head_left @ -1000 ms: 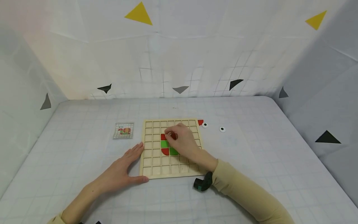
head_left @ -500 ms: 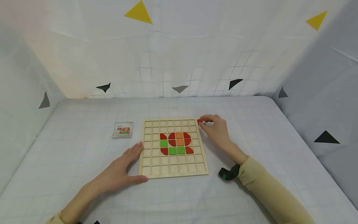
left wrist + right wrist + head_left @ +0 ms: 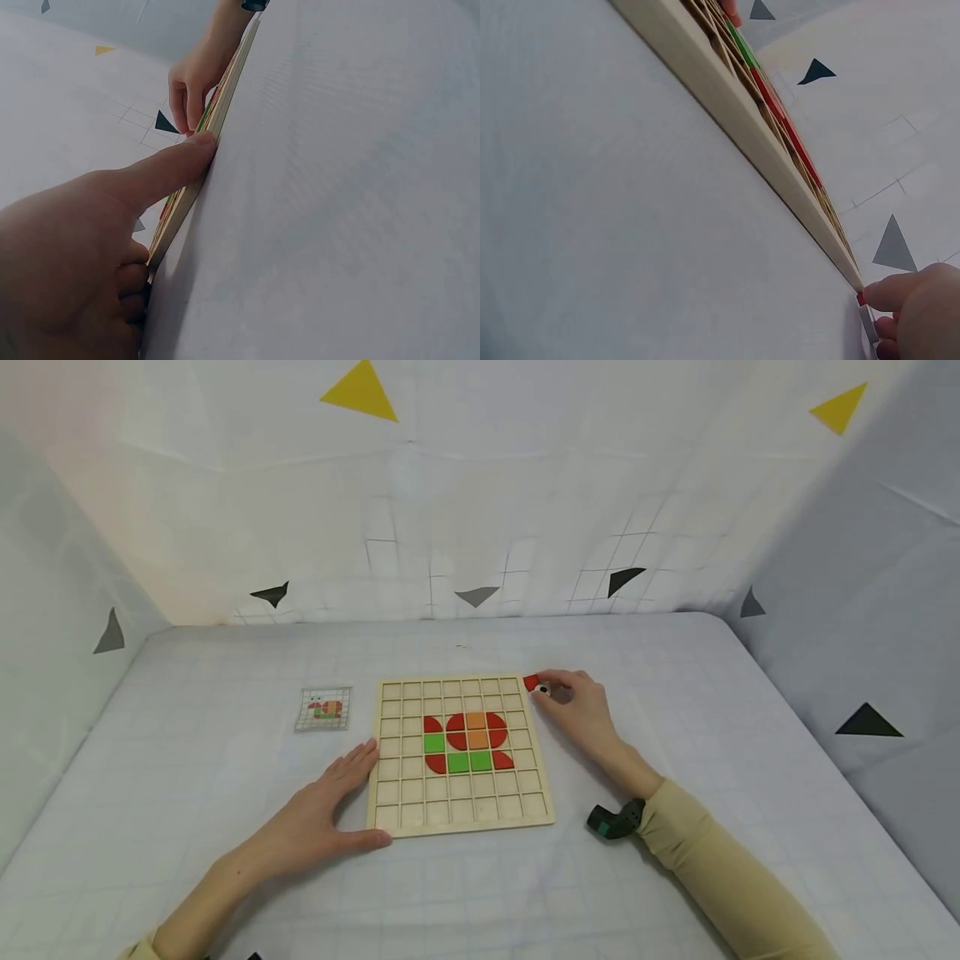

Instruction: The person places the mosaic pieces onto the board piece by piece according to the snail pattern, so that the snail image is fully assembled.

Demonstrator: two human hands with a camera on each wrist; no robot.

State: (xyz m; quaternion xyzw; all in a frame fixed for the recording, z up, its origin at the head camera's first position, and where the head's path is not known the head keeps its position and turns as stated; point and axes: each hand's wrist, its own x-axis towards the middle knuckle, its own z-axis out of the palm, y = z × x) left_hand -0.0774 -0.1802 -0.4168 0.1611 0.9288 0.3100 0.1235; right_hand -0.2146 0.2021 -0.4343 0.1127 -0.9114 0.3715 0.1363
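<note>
A square wooden grid board (image 3: 461,793) lies on the white-covered table. Set in its cells are green squares (image 3: 468,762), orange squares (image 3: 476,721) and red curved pieces (image 3: 456,739). My left hand (image 3: 311,818) rests along the board's left side, fingers extended, thumb at the near left corner. By the far right corner, my right hand (image 3: 585,710) pinches a small red piece (image 3: 531,682) between thumb and index finger. Close by, partly covered by these fingers, is a white round eye piece (image 3: 542,690). In the right wrist view the fingertips touch the red piece (image 3: 861,298).
Left of the board lies a small card (image 3: 324,708) printed with a coloured figure on a grid. White sheets with yellow and dark triangles (image 3: 363,393) enclose the table at the back and sides. A black device (image 3: 617,820) sits on my right wrist.
My right hand has left the middle of the board for its far right corner and taken hold of the red piece, which has turned slightly. My left hand stays against the board.
</note>
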